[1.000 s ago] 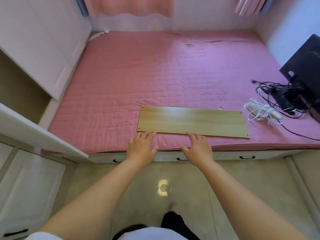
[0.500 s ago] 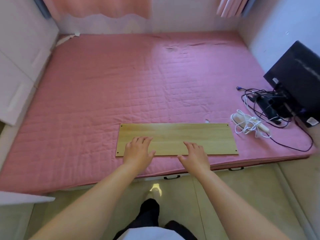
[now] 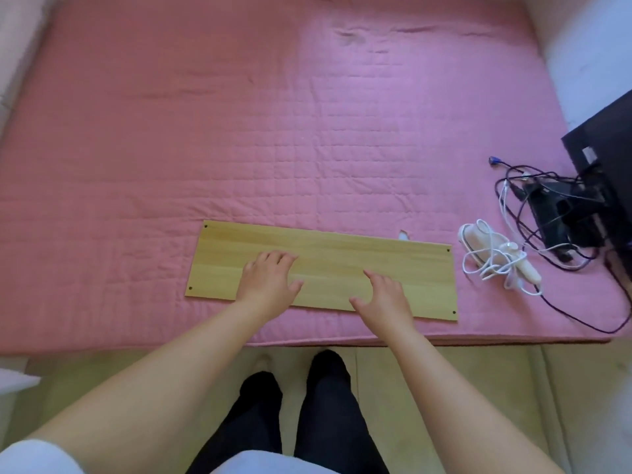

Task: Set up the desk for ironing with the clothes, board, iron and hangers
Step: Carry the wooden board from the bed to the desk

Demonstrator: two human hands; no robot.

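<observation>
Wooden board (image 3: pixel 328 265) lies near the pink mattress (image 3: pixel 205 131) front edge, left hand (image 3: pixel 268 282) and right hand (image 3: pixel 384 295) flat, ungripping.

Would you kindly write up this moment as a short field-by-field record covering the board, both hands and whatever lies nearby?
surface: pink quilted mattress
board: wooden board lying flat near the mattress's front edge, a small hole at each corner
left hand: left hand flat on the board, fingers spread, holding nothing
right hand: right hand flat on the board, fingers spread, holding nothing
to the right of the board: white coiled cable, apart from the board
far right: black monitor with tangled black cables
clothes, iron, hangers: none in view
</observation>
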